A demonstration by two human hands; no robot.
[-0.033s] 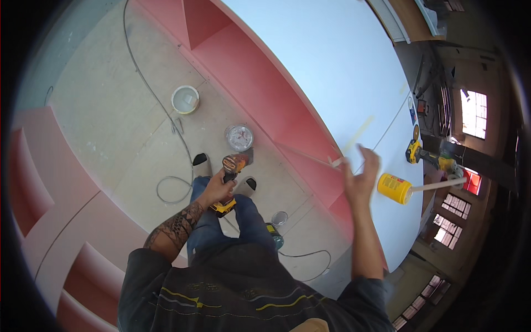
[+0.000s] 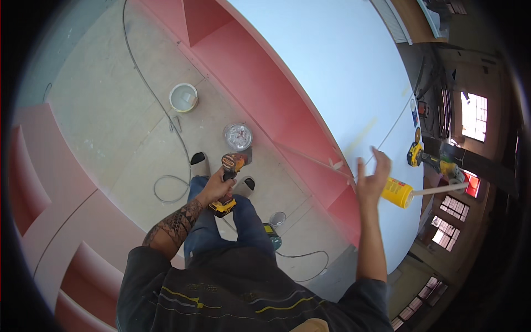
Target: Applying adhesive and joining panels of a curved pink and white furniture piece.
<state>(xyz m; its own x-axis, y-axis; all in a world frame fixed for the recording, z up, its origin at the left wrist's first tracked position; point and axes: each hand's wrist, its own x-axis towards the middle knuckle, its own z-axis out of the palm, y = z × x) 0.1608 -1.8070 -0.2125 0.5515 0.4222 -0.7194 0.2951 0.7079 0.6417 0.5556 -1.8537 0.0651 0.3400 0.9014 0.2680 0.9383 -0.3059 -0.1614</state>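
Note:
A cordless drill (image 2: 232, 164) with a yellow battery base is held over my legs, and my left hand (image 2: 215, 188) is closed round its grip. My right hand (image 2: 374, 180) is raised by the edge of the white curved counter top (image 2: 332, 61), its thumb and fingers apart and nothing visible between them. Beside it lies a yellow tub (image 2: 397, 193), partly hidden by that hand, with a pale stick (image 2: 441, 188) reaching out from its end. A thin pale strip (image 2: 312, 159) with a small light piece at its end crosses the pink shelf front near my right hand.
On the floor stand a white bucket (image 2: 183, 98) and a round metal can (image 2: 238, 137). A grey cable (image 2: 139, 72) curls across the floor. A yellow-and-black angle grinder (image 2: 437, 163) lies on the counter's far right. Another pink shelf unit (image 2: 61, 232) curves along the left.
My right hand has shifted slightly right, so it now covers part of the yellow tub. The view has moved a little; the left hand keeps its hold on the drill.

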